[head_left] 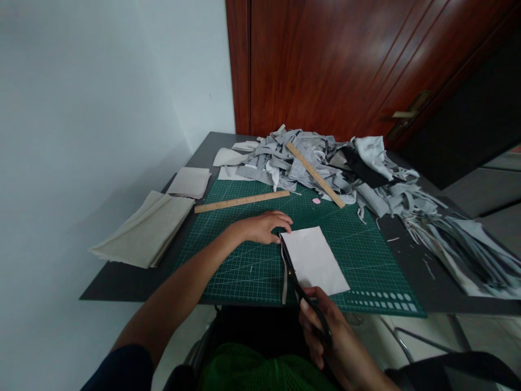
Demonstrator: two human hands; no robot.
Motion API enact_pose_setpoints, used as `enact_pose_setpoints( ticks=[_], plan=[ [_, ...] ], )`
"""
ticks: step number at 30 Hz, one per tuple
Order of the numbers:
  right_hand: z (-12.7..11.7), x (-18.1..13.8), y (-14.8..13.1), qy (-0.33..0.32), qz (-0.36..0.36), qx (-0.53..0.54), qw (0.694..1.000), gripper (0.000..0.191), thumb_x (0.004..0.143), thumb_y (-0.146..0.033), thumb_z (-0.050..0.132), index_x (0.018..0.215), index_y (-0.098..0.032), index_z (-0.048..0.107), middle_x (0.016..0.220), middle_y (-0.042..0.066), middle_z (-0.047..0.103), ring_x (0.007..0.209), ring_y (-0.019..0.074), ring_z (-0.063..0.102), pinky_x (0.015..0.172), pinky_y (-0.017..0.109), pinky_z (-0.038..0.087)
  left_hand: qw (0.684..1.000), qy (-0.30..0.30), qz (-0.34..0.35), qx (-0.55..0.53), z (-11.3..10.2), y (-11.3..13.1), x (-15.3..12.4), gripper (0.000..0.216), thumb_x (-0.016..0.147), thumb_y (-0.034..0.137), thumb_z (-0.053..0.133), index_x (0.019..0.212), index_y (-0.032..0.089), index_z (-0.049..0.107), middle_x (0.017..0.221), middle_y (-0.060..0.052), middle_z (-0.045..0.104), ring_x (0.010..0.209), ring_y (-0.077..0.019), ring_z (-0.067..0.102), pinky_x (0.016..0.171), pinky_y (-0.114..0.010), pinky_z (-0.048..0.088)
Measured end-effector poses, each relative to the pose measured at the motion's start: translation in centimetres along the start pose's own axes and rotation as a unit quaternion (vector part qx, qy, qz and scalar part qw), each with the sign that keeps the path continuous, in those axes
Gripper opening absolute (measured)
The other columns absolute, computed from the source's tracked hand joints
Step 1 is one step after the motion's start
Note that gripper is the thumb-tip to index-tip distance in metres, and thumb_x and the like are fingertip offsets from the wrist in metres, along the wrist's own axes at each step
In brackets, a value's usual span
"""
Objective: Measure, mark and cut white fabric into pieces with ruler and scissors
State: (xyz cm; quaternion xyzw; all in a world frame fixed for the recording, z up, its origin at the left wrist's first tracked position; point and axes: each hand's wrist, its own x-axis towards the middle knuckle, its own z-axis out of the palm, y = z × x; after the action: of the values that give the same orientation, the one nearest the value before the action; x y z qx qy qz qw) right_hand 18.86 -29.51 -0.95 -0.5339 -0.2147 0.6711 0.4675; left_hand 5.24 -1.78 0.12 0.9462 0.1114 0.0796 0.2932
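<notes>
A white rectangular piece of fabric (315,260) lies on the green cutting mat (244,266). My right hand (329,336) is closed round the handles of black scissors (297,277), whose blades run along the fabric's left edge with a thin strip hanging beside them. My left hand (262,227) rests on the mat at the fabric's far left corner, fingers curled and touching that edge.
Two wooden rulers (242,201) (315,175) lie at the mat's far side. A heap of grey fabric scraps (309,163) spreads to the right edge. Folded beige cloth stacks (148,231) (190,182) sit left. The wall is left, a wooden door behind.
</notes>
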Motion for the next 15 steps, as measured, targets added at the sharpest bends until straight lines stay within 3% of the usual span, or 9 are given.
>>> enact_pose_setpoints(
  ticks=[15],
  plan=[
    [0.35, 0.18, 0.41, -0.005, 0.000, 0.039, 0.999, 0.054, 0.084, -0.063, 0.075, 0.117, -0.027, 0.052, 0.072, -0.010, 0.049, 0.045, 0.0036, 0.037, 0.037, 0.015, 0.030, 0.999, -0.015, -0.003, -0.035, -0.23, -0.30, -0.13, 0.039, 0.084, 0.010, 0.073, 0.120, 0.024, 0.071, 0.149, -0.010, 0.057, 0.145, -0.0246, 0.045, 0.121, -0.045, 0.033]
  ],
)
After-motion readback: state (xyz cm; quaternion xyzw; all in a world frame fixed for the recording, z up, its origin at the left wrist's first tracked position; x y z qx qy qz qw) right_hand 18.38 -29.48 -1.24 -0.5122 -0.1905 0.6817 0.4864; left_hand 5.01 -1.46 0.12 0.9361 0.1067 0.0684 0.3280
